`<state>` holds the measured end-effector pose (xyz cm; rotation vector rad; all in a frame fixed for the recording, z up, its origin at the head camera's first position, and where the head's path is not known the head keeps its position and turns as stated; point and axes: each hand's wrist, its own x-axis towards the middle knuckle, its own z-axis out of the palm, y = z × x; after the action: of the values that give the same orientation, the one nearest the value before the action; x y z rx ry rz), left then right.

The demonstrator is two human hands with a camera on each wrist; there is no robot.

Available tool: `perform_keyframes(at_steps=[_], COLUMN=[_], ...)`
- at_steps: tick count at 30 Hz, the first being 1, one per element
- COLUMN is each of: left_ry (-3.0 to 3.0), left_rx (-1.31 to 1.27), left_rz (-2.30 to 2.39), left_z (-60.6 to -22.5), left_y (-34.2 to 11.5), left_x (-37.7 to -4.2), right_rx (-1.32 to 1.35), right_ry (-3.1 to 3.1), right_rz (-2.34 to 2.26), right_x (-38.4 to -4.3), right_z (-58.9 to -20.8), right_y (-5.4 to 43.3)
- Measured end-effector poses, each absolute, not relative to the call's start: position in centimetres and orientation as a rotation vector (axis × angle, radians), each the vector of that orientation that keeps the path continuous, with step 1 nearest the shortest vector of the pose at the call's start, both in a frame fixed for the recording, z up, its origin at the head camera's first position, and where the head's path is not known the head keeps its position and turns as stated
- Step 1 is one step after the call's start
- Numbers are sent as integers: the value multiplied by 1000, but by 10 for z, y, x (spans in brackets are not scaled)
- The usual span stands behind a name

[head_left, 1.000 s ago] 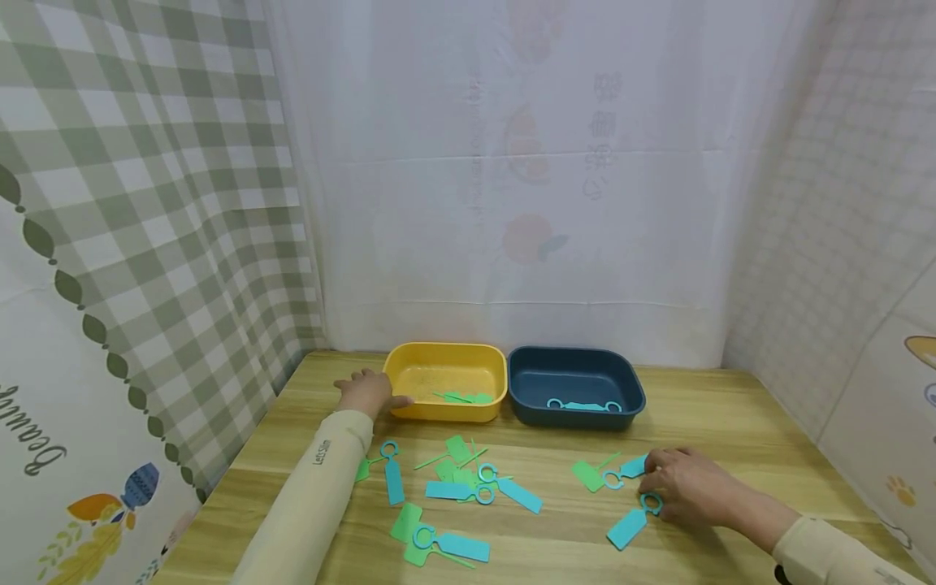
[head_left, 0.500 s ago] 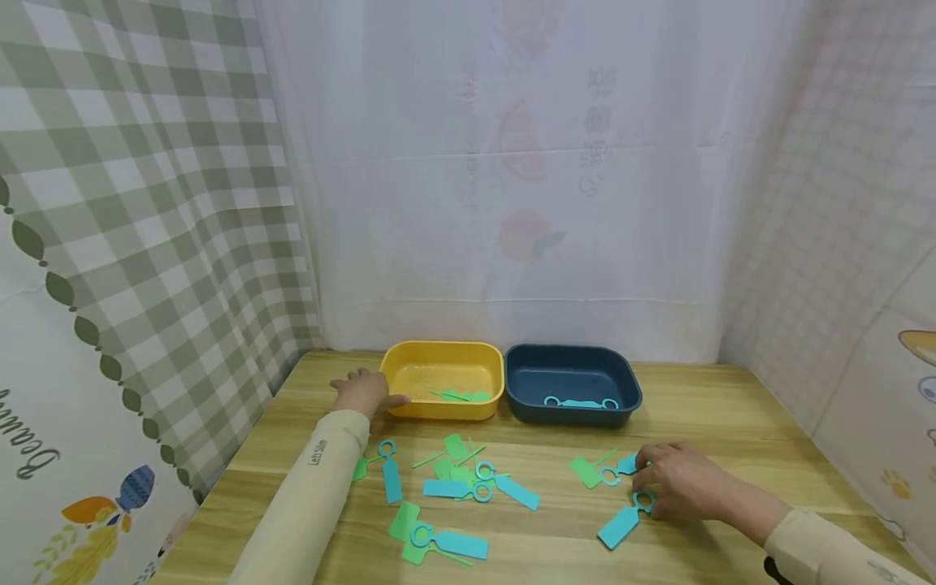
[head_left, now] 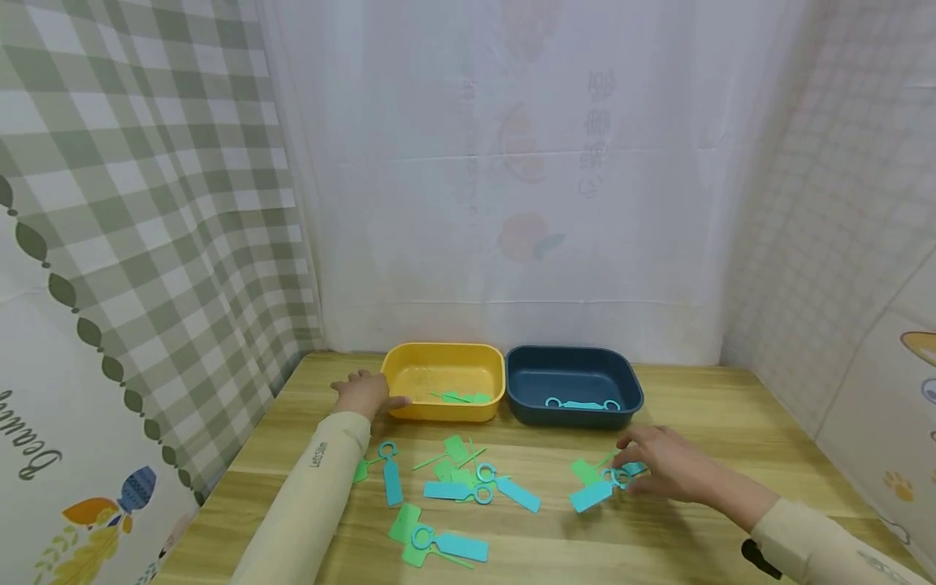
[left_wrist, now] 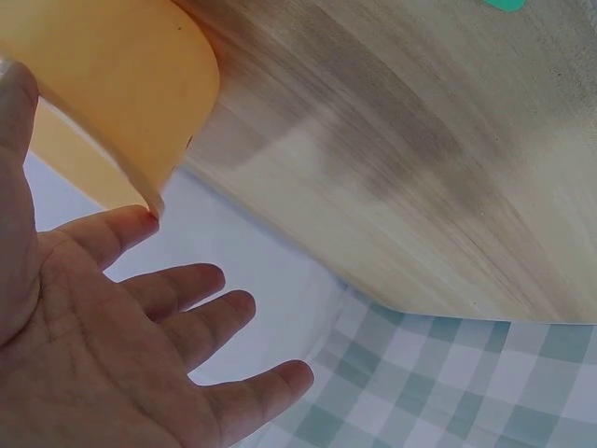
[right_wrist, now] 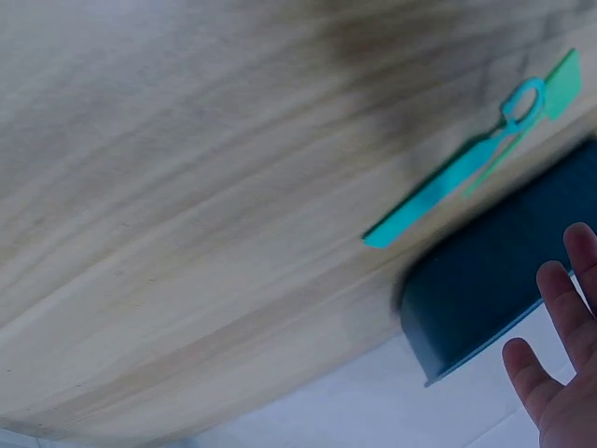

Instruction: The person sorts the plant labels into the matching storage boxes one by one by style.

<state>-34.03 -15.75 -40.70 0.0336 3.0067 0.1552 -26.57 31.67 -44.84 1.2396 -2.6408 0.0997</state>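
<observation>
In the head view my right hand (head_left: 661, 465) pinches a flat blue ring tag (head_left: 591, 496) at its ring end, and its plate points left over a shadow on the wood. Close beneath are another blue tag (head_left: 634, 469) and a green tag (head_left: 582, 470). The right wrist view shows a blue tag (right_wrist: 434, 194) on the table with some fingers (right_wrist: 564, 308); the pinch is outside it. My left hand (head_left: 361, 393) is at the left side of the yellow bin (head_left: 444, 413). Its index fingertip touches the rim in the left wrist view, other fingers (left_wrist: 210, 327) spread.
A navy bin (head_left: 570, 418) stands right of the yellow one, with blue tags (head_left: 582, 405) inside. Green tags (head_left: 466, 398) lie in the yellow bin. Several blue and green tags (head_left: 459, 546) are scattered on the wooden table (head_left: 541, 552). Curtains (head_left: 526, 325) hang behind and at both sides.
My right hand has shifted left and slightly away from me, bringing the blue tag up and left over the other tags. The left hand stays at the yellow bin.
</observation>
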Motion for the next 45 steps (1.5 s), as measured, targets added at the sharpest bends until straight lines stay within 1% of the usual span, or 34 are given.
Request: perform_keyframes(at_steps=[11,19,30,45], left_ry=[2995,2997,2994,2989], left_rx=[12,19,15,23], left_rz=[167,162,162,143], left_z=[-407,-408,-409,-406], left_y=[-157,-158,-158,-157], left_x=[-341,-342,-343,-341], right_rx=[1180,1011,801,527], right_ry=[-2632,-2643,-2708,-2815], right_rz=[112,122,189,200], right_x=[-277,-283,-301,-318], right_z=[-432,-423,-413,-412], right_y=[307,302,303,305])
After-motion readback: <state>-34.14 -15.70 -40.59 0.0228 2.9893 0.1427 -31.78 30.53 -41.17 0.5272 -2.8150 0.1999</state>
